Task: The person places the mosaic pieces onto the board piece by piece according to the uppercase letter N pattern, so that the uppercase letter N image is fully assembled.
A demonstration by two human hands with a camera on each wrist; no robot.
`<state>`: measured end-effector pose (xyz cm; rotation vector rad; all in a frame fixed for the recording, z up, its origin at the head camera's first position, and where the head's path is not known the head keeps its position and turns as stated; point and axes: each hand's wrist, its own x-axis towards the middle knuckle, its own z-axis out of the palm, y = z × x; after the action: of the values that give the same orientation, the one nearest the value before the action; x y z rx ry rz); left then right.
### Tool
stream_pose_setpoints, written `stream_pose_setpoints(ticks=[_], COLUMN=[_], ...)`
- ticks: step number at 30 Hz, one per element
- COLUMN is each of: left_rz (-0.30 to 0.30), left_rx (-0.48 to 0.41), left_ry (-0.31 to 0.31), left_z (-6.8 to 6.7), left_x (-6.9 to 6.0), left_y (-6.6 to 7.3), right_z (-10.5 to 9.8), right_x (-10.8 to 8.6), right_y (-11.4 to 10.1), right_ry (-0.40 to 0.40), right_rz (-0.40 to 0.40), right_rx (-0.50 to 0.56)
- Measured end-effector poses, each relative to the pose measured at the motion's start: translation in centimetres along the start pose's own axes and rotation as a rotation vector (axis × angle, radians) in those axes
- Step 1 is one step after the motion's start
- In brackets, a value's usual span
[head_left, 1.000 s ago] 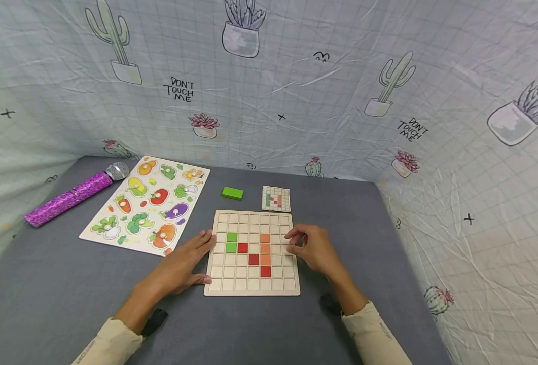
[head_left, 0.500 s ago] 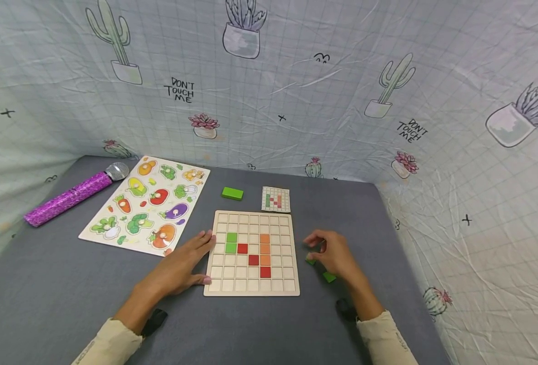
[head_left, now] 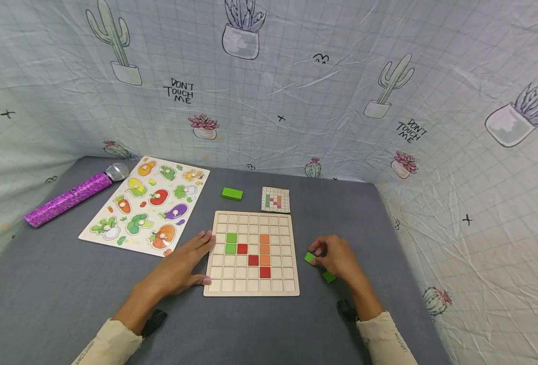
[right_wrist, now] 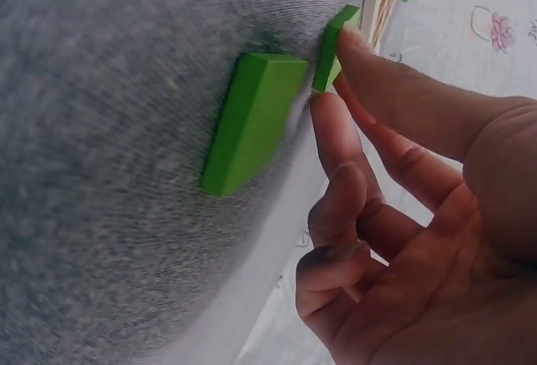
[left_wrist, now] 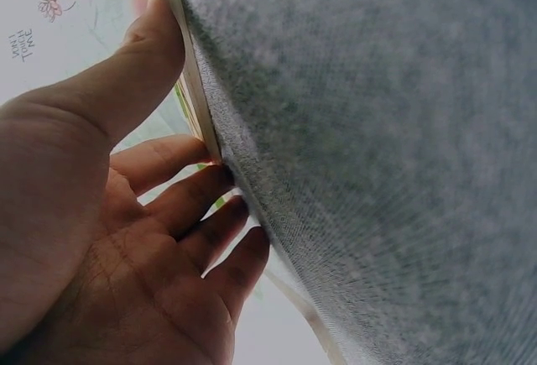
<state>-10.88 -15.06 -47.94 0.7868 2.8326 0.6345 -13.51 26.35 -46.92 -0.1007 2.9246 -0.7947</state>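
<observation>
A square wooden grid board (head_left: 250, 286) lies flat on the grey table, with green, red and orange tiles in some cells. My left hand (head_left: 177, 267) rests along the board's left edge, thumb and fingers spread. In the left wrist view, the left fingers (left_wrist: 185, 197) touch the board's side. Right of the board, my right hand (head_left: 337, 257) pinches a green tile (head_left: 309, 257) between thumb and fingers, low over the table. The right wrist view shows a second green tile (right_wrist: 258, 126) lying on the cloth beside that hand.
A small pattern card (head_left: 275, 198) lies behind the board, left of it a green block (head_left: 232, 193). Farther left are a vegetable puzzle board (head_left: 143, 205) and a purple glitter microphone (head_left: 74, 197). A printed cloth (head_left: 269, 91) hangs around the table.
My right hand has moved off the board's right edge to the green tiles, which came into view. It now pinches one, slightly lifted or tilted. The left hand stays put.
</observation>
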Motion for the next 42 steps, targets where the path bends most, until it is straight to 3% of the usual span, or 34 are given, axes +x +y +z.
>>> stream_pose_setpoints(ticks=[7, 16, 26, 37, 42], left_rz=[0.032, 0.025, 0.024, 0.022, 0.023], left_rx=[0.016, 0.018, 0.017, 0.016, 0.01], left_ry=[0.023, 0.022, 0.028, 0.027, 0.032], left_z=[0.1, 0.2, 0.2, 0.2, 0.2], left_x=[-0.2, -0.1, -0.2, -0.1, -0.2], left_y=[-0.1, -0.1, -0.1, 0.0, 0.1], right_z=[0.0, 0.6, 0.5, 1.5, 2.4], right_x=[-0.3, -0.2, -0.1, -0.1, 0.1], right_y=[-0.6, -1.3, -2.0, -4.8, -6.1], right_ry=[-0.043, -0.022, 0.005, 0.078, 0.068], right_rz=[0.01, 0.038, -0.012, -0.065, -0.109], right_rx=[-0.008, -0.028, 0.045, 0.106, 0.15])
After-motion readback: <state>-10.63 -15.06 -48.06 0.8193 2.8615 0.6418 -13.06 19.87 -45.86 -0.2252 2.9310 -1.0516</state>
